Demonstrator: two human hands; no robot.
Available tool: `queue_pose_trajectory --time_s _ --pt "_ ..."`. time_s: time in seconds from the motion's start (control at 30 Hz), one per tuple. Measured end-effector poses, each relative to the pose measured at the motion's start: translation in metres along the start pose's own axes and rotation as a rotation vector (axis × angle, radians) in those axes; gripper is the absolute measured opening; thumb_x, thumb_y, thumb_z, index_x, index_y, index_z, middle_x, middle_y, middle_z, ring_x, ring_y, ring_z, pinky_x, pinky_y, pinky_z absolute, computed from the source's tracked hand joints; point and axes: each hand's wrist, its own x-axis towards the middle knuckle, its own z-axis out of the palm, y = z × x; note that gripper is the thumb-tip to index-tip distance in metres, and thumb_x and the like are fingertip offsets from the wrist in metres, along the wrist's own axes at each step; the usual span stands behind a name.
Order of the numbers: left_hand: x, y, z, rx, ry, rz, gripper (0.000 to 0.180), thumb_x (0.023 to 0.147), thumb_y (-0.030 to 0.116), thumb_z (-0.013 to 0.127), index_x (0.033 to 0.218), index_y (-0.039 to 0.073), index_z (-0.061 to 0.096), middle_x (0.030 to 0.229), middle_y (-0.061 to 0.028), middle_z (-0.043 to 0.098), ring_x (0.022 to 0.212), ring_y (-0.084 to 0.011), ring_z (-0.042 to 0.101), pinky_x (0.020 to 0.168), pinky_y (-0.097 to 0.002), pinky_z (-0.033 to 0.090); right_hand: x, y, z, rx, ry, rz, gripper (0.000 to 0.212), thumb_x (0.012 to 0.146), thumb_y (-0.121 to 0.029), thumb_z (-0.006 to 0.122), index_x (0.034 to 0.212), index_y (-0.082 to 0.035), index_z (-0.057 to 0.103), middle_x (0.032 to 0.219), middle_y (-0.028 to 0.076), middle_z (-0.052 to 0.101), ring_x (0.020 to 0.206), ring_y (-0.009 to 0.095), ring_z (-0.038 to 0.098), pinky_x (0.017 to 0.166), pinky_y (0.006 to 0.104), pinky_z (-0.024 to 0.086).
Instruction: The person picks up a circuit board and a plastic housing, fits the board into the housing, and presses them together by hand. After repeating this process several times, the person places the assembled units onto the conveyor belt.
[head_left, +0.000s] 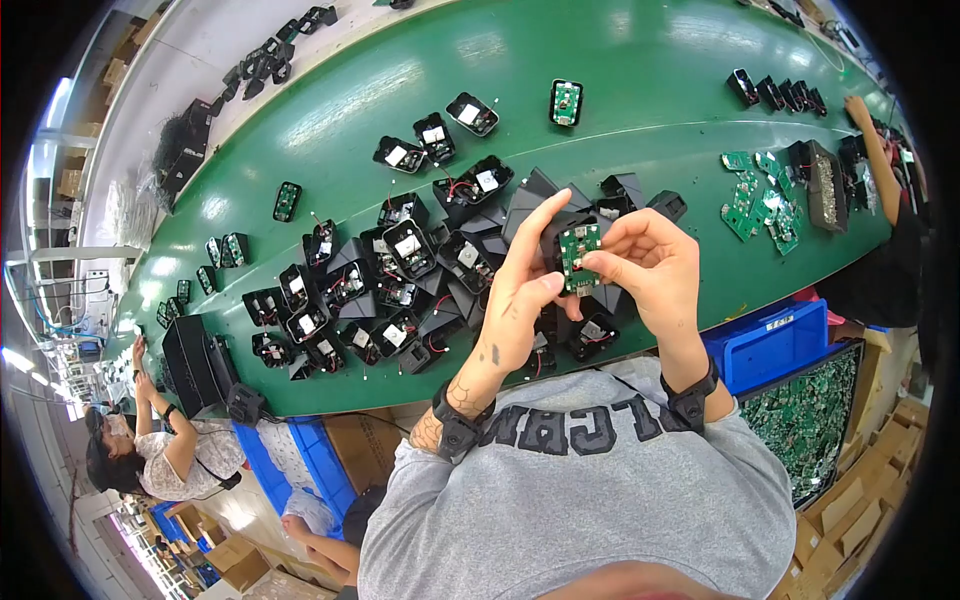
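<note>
Above the near part of the green workbench, I hold a green circuit board [578,246] upright between my two hands. My left hand [520,300] supports its left edge with the thumb low on the side, while the index finger stretches up past the board. The thumb of my right hand [655,275] presses on the board's face, and its other fingers curl at the right edge. What lies behind the board is hidden. Just beyond and left of my hands, many open black plastic housings [410,247] with white parts and red wires lie in a pile.
Loose green boards [762,205] lie at the right beside a dark parts box [825,190]. A single housing with a board [566,103] stands farther back. Blue bins [770,350] sit by the near edge. Co-workers are at the far left, lower left and right; a black box [190,365] stands left.
</note>
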Motion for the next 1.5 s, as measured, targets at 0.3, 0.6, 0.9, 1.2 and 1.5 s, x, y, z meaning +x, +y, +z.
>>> queue_pose_trajectory --time_s 0.3,0.6,0.9,1.2,1.5 --pt "-0.006 -0.002 0.015 0.095 -0.011 -0.001 0.072 0.091 0.0 0.05 0.15 0.015 0.011 0.096 -0.0034 0.051 0.066 -0.0063 0.047 0.056 -0.0213 0.042 0.012 0.004 -0.013 -0.28 -0.189 0.036 0.023 0.074 0.003 0.074 0.091 -0.001 0.06 0.092 0.008 0.066 0.081 0.011 0.062 0.073 0.0245 0.051" --pt "-0.003 -0.014 0.014 0.238 0.043 -0.024 0.057 0.094 0.002 0.048 0.144 0.013 0.023 0.096 -0.0036 0.049 0.057 -0.0058 0.045 0.046 -0.0192 0.037 0.009 0.015 -0.005 0.186 -0.288 0.085 0.044 0.084 -0.001 0.067 0.126 0.002 0.052 0.113 0.011 0.062 0.096 0.014 0.06 0.081 0.0299 0.052" --pt "0.003 -0.015 0.0 0.647 0.108 0.364 0.059 0.092 0.007 0.054 0.143 0.003 0.025 0.128 -0.0123 0.047 0.11 -0.0172 0.052 0.094 -0.0298 0.042 0.026 0.002 0.005 0.054 -0.384 0.029 0.046 0.079 0.006 0.066 0.122 0.001 0.054 0.111 0.008 0.062 0.099 0.014 0.06 0.087 0.0288 0.049" --pt "0.073 0.076 -0.201 1.679 0.65 -0.125 0.047 0.089 0.04 0.051 0.112 0.001 0.062 0.092 -0.0204 0.068 0.077 -0.0368 0.067 0.074 -0.0422 0.051 0.207 0.057 -0.108 -0.885 0.096 -0.197 0.039 0.079 -0.021 0.07 0.112 -0.001 0.065 0.106 0.013 0.068 0.093 0.02 0.066 0.083 0.032 0.05" --pt "0.104 0.039 -0.242 1.389 0.468 -0.098 0.054 0.079 0.027 0.072 0.122 0.001 0.052 0.089 -0.0147 0.065 0.069 -0.017 0.064 0.059 -0.0294 0.053 0.187 0.029 -0.128 -0.764 0.222 -0.366 0.038 0.083 -0.024 0.069 0.115 -0.003 0.064 0.111 0.014 0.066 0.105 0.022 0.061 0.091 0.0328 0.046"
